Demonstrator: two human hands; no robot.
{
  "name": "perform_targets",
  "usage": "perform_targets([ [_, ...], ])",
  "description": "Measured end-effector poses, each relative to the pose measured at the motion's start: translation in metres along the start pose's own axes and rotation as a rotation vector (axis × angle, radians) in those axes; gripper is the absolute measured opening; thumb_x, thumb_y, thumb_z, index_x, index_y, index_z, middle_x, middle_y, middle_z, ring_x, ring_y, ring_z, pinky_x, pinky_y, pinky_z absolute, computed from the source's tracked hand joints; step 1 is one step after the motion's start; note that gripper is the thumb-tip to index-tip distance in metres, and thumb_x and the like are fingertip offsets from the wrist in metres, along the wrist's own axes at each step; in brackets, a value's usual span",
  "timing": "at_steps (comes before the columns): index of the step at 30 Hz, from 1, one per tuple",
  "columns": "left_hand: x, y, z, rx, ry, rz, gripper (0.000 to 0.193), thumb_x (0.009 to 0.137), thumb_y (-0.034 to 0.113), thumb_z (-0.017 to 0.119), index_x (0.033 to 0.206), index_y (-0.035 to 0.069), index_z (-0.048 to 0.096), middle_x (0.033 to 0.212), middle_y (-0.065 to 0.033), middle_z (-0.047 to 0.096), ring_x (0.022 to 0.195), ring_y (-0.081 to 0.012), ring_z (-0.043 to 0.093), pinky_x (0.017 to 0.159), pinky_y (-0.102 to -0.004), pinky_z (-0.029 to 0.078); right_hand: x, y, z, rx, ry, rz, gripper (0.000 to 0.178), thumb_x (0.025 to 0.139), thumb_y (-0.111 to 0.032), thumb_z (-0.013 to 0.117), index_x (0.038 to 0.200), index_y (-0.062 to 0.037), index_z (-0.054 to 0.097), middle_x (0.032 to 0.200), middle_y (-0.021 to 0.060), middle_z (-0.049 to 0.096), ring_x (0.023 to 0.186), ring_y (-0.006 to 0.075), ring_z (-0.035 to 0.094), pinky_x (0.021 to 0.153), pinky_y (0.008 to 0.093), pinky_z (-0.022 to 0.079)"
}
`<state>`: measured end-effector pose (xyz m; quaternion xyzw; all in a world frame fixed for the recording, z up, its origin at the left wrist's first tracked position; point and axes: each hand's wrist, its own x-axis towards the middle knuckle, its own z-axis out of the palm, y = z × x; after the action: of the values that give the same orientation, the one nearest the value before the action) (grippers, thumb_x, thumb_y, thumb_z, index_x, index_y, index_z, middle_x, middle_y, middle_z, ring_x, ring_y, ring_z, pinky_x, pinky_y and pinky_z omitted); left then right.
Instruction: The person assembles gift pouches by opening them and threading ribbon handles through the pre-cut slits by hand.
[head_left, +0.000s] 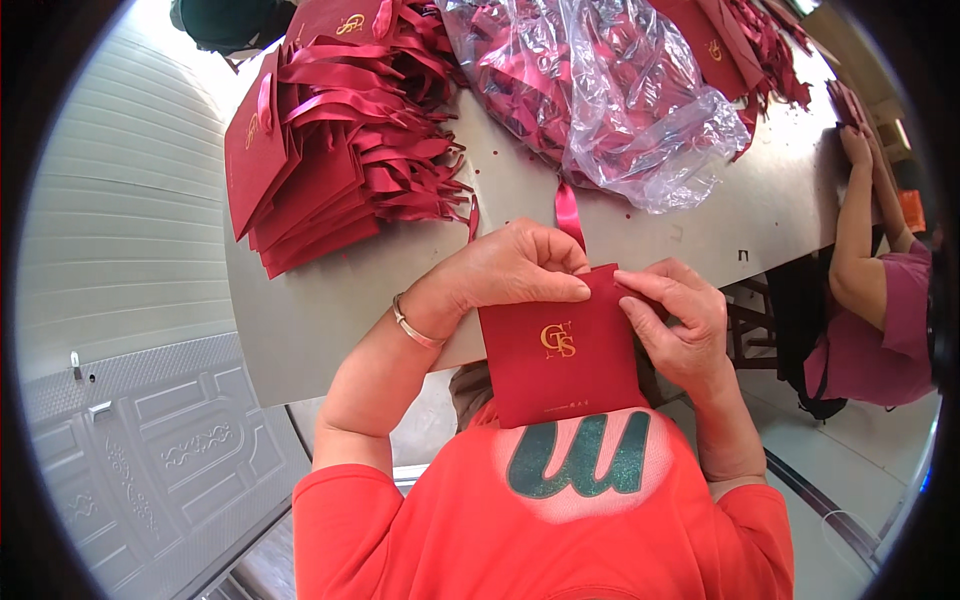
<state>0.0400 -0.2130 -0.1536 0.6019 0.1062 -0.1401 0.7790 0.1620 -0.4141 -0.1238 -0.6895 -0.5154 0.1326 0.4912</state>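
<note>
Red pouch (565, 380) sits against the shirt (440, 530), just off the counter's (310, 330) near edge, printed face up. Left grip (584, 280) closed on its top edge, thumb across the front; exact contact under the fingertips is hidden. Right grip (624, 291) pinches its top right corner. Pouch reads as light card: stiffish in plane, probably creases if squeezed. Best hold: top corners or side edges, off the gold print (558, 341). Pink ribbon (568, 212) runs over the counter's near side, beyond the left grip; likely soft, slippery, fingertip pinch only. Counter's left: stacked red pouches (310, 200), ribbon tails loose, probably snaggy. Counter's far middle: clear plastic bag (650, 140), limp film, ribboned red stuff inside.
</note>
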Motion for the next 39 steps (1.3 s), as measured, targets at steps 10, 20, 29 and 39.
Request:
perform_targets([
  [10, -0.003, 0.006, 0.006, 0.113, 0.043, 0.002, 0.013, 0.089, 0.013, 0.070, 0.093, 0.001, 0.068, 0.081, 0.0064, 0.064, 0.074, -0.0005, 0.054, 0.064, -0.0191, 0.044, 0.000, 0.000, 0.005, 0.013, -0.003, -0.079, 0.016, 0.075, 0.006, 0.072, 0.089, -0.0007, 0.067, 0.082, 0.0094, 0.065, 0.065, 0.0139, 0.061, 0.057, 0.0239, 0.048],
  [20, -0.003, -0.002, -0.001, 0.170, 0.053, 0.023, 0.015, 0.093, 0.011, 0.063, 0.101, 0.000, 0.066, 0.089, 0.0043, 0.066, 0.081, -0.0012, 0.056, 0.071, -0.0193, 0.046, -0.001, 0.001, 0.015, -0.001, 0.020, -0.122, 0.017, 0.074, 0.006, 0.073, 0.088, -0.0008, 0.067, 0.082, 0.0106, 0.065, 0.066, 0.0170, 0.064, 0.056, 0.0259, 0.050],
  [29, -0.004, 0.001, 0.001, 0.181, 0.061, 0.038, 0.016, 0.094, 0.012, 0.062, 0.102, -0.001, 0.066, 0.089, 0.0039, 0.066, 0.081, -0.0017, 0.056, 0.071, -0.0200, 0.047, 0.001, 0.008, 0.022, -0.219, 0.125, -0.269, 0.019, 0.070, 0.004, 0.076, 0.084, -0.0030, 0.065, 0.076, 0.0096, 0.064, 0.062, 0.0216, 0.064, 0.052, 0.0291, 0.050],
  [39, -0.005, 0.009, 0.003, 0.210, 0.063, 0.020, 0.015, 0.095, 0.011, 0.061, 0.103, -0.001, 0.065, 0.090, 0.0037, 0.065, 0.083, -0.0014, 0.055, 0.071, -0.0198, 0.047, 0.003, 0.008, 0.027, -0.299, 0.141, -0.325, 0.020, 0.070, 0.003, 0.077, 0.083, -0.0048, 0.063, 0.075, 0.0077, 0.063, 0.057, 0.0208, 0.061, 0.048, 0.0296, 0.048],
])
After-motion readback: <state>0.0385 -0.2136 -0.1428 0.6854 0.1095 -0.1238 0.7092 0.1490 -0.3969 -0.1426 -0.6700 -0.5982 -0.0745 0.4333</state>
